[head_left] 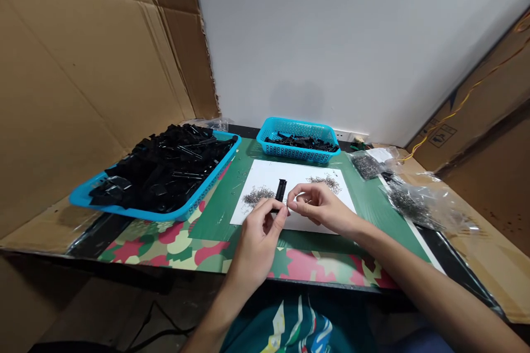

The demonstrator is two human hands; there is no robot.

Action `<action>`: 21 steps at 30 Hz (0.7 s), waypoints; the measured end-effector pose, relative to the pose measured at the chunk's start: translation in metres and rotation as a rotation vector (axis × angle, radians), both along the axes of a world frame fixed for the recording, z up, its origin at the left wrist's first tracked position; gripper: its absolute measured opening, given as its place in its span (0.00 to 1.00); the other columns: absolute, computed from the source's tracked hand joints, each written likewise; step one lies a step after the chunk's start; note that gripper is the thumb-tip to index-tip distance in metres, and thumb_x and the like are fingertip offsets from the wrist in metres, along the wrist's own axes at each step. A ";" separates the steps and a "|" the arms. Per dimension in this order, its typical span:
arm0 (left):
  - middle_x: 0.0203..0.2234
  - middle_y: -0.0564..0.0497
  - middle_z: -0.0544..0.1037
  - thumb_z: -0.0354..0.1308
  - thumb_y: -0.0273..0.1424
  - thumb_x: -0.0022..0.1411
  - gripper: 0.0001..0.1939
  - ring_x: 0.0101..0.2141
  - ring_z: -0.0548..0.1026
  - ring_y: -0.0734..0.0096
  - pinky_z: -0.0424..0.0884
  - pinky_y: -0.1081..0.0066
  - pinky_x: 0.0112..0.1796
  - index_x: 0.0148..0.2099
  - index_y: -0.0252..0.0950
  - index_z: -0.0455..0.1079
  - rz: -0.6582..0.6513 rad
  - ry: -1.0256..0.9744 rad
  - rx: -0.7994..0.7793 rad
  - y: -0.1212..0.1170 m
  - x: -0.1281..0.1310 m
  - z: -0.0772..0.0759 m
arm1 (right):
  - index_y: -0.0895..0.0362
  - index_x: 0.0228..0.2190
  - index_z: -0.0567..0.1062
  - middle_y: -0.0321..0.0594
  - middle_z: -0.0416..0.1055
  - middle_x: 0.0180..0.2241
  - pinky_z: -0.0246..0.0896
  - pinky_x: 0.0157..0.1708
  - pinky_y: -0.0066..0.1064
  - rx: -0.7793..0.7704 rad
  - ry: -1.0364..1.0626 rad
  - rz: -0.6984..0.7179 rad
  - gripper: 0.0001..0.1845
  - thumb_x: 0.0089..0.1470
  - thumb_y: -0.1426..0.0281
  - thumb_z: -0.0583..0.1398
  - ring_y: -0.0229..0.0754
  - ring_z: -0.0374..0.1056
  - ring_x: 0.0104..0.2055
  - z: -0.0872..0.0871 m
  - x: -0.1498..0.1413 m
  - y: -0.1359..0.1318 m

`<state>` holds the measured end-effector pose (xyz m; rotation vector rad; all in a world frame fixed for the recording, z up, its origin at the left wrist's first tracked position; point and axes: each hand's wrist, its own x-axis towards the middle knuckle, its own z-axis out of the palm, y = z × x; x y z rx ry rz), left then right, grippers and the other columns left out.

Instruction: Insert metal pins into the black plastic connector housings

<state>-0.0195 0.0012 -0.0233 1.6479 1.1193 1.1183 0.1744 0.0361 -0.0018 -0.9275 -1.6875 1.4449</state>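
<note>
A long, narrow black plastic part (281,190) stands up out of my left hand (264,224), whose thumb and fingers are closed around its lower end. Close beside it, my right hand (312,204) makes a pinch with thumb and forefinger at the part's near end. Whatever sits in that pinch is too small to make out. Both hands are over a white sheet (285,170). On the sheet lie one pile of small metal pieces (259,195) at the left and another pile of small metal pieces (327,182) behind my right hand.
A large blue basket (182,212) heaped with black parts stands at the left. Behind the sheet is a smaller blue basket (300,151) with black parts. Clear bags of metal pieces (366,165) lie at the right. Cardboard (95,55) walls the left side.
</note>
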 end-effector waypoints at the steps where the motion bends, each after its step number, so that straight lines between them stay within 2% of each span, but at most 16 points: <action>1: 0.33 0.52 0.68 0.54 0.44 0.74 0.16 0.31 0.66 0.69 0.61 0.69 0.33 0.39 0.38 0.72 0.003 0.011 0.001 0.000 0.000 0.000 | 0.58 0.36 0.78 0.28 0.59 0.20 0.44 0.21 0.25 0.034 -0.012 -0.014 0.17 0.59 0.56 0.69 0.31 0.48 0.22 0.000 0.000 0.000; 8: 0.35 0.51 0.71 0.52 0.43 0.76 0.16 0.33 0.67 0.68 0.61 0.69 0.35 0.43 0.38 0.73 0.000 -0.004 -0.029 -0.003 -0.001 0.006 | 0.58 0.35 0.81 0.29 0.60 0.20 0.46 0.21 0.27 0.208 -0.058 -0.115 0.13 0.58 0.60 0.69 0.32 0.50 0.22 0.003 0.000 -0.007; 11: 0.32 0.53 0.70 0.48 0.42 0.78 0.15 0.29 0.64 0.70 0.61 0.69 0.33 0.47 0.40 0.72 0.003 -0.046 -0.070 -0.006 -0.002 0.006 | 0.58 0.34 0.81 0.29 0.61 0.19 0.46 0.20 0.27 0.432 -0.109 -0.260 0.09 0.60 0.64 0.67 0.32 0.51 0.20 0.001 -0.001 -0.015; 13: 0.35 0.53 0.71 0.49 0.41 0.78 0.12 0.30 0.65 0.72 0.63 0.70 0.34 0.51 0.41 0.68 0.017 -0.113 -0.060 -0.009 0.000 0.005 | 0.58 0.34 0.82 0.29 0.62 0.18 0.47 0.20 0.27 0.629 -0.147 -0.335 0.06 0.60 0.68 0.66 0.32 0.51 0.19 -0.002 -0.003 -0.018; 15: 0.44 0.51 0.74 0.52 0.40 0.77 0.12 0.36 0.70 0.71 0.68 0.71 0.40 0.57 0.43 0.63 0.030 -0.216 -0.029 -0.011 0.002 0.004 | 0.57 0.34 0.83 0.30 0.64 0.17 0.49 0.20 0.26 0.777 -0.169 -0.372 0.05 0.61 0.70 0.65 0.32 0.53 0.18 -0.006 -0.004 -0.021; 18: 0.56 0.47 0.73 0.55 0.38 0.76 0.24 0.51 0.74 0.65 0.69 0.66 0.53 0.69 0.48 0.54 0.005 -0.333 -0.017 -0.013 0.005 0.004 | 0.56 0.35 0.84 0.32 0.69 0.18 0.52 0.20 0.26 0.890 -0.202 -0.374 0.07 0.62 0.70 0.65 0.32 0.57 0.18 -0.010 -0.005 -0.022; 21: 0.62 0.46 0.71 0.55 0.38 0.76 0.26 0.60 0.71 0.61 0.67 0.64 0.59 0.72 0.48 0.55 -0.003 -0.284 0.014 -0.014 0.004 0.003 | 0.57 0.36 0.84 0.33 0.72 0.19 0.54 0.20 0.26 0.957 -0.243 -0.318 0.09 0.65 0.69 0.63 0.31 0.58 0.17 -0.009 -0.005 -0.022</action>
